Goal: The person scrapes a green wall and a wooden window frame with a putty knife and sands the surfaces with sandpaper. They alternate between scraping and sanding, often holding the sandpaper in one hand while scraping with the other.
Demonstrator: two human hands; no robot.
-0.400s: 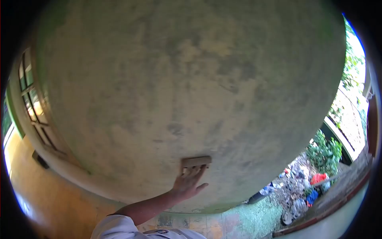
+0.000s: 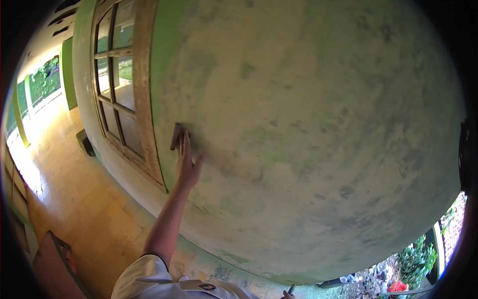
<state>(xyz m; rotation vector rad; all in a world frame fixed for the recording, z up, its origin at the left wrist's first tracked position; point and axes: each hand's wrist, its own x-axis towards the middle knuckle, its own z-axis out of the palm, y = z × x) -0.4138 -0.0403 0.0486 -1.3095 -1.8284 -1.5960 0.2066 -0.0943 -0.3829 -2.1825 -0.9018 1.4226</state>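
My left hand is raised flat against a weathered, green-stained plaster wall. Its fingers press a small brownish block onto the wall, just right of a wooden window frame. The thumb sticks out to the right. My bare forearm runs down to a white sleeve. At the bottom edge there is only a sliver of what may be my right hand with a thin dark thing; too little shows to tell its state.
The window has several glass panes. A sunlit tiled floor runs off to the left, with a dark box by the wall and a reddish object at lower left. Plants and bright litter lie at lower right.
The view has swung to the left, so the window now stands beside my hand. My left hand and the block sit higher, next to the window frame.
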